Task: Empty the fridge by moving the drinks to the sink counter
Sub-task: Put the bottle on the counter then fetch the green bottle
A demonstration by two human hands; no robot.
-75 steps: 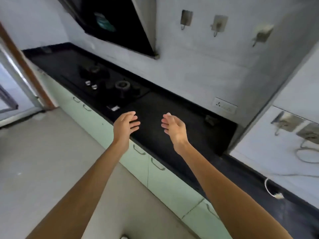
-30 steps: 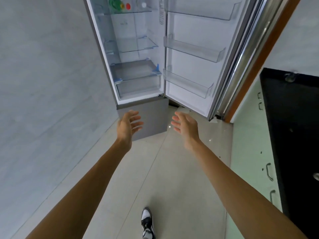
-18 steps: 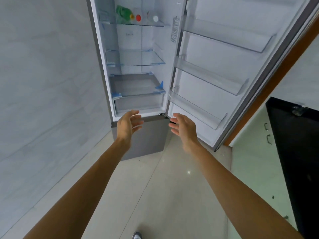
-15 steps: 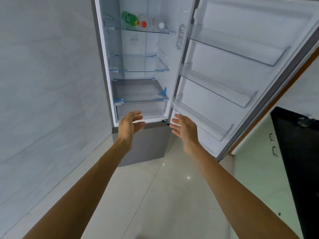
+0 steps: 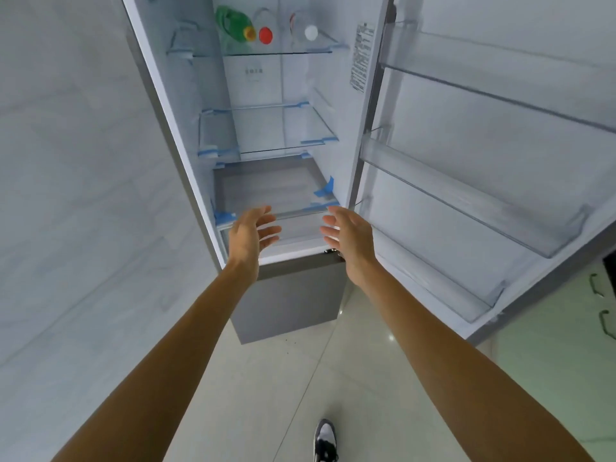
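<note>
The left hand (image 5: 250, 235) and right hand (image 5: 350, 238) are hovering empty before the open fridge (image 5: 253, 88), fingers spread wide. The green bottle (image 5: 233, 23), red-capped bottle (image 5: 265, 35) and white-capped bottle (image 5: 311, 32) are sitting on the top shelf (image 5: 283, 54). Probably approaching; the next move calls for reaching up and gripping one.

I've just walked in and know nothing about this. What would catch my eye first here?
Two bare arms stretch forward, the left hand and right hand open and holding nothing, in front of a tall fridge whose door is swung wide to the right. High on its top glass shelf sit a green bottle, a red-capped bottle and a white-capped bottle.
</note>
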